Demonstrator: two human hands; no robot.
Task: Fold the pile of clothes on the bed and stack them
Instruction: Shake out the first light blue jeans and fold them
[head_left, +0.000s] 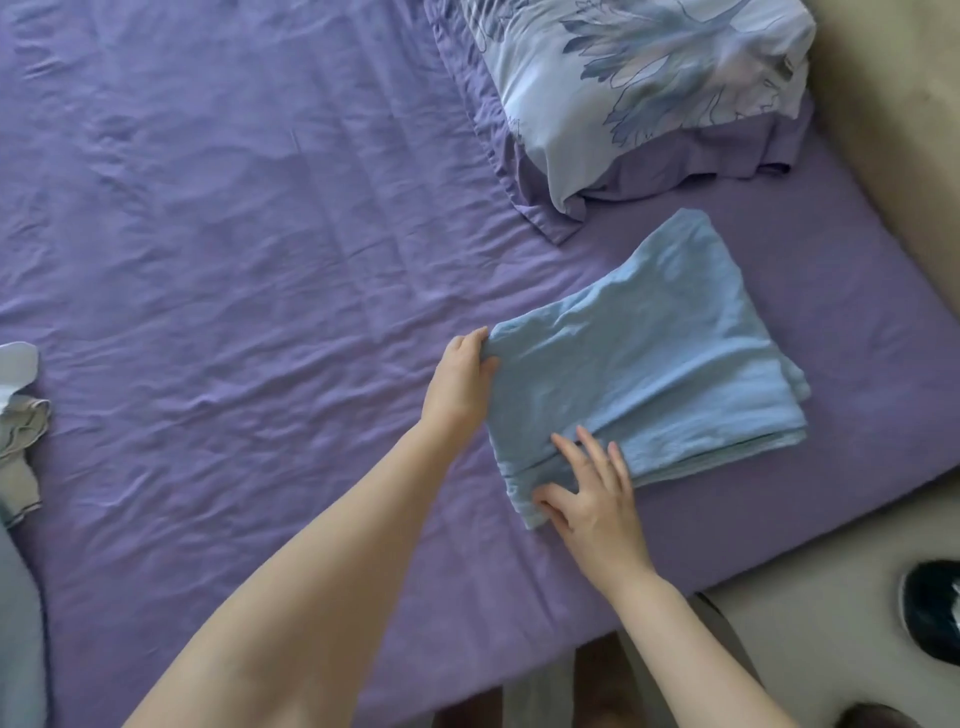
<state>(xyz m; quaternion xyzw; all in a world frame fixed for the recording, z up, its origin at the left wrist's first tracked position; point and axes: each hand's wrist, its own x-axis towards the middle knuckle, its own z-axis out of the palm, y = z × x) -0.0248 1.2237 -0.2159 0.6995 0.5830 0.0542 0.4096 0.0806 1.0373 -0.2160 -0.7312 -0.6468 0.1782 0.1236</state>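
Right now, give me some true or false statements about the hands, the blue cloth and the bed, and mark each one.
1. The left hand grips a corner of the blue cloth. True.
2. The right hand is lifted clear of the cloth. False: it presses flat on its near edge.
3. The cloth lies on the purple sheet. True.
4. The cloth covers the pillow. False: it lies nearer than the pillow, apart from it.
5. More clothes lie at the far left. True.

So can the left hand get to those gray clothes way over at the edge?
Probably yes, once it lets go. The left hand grips a corner of the blue cloth. Only bare purple sheet lies between it and the gray clothes, though it looks a long stretch.
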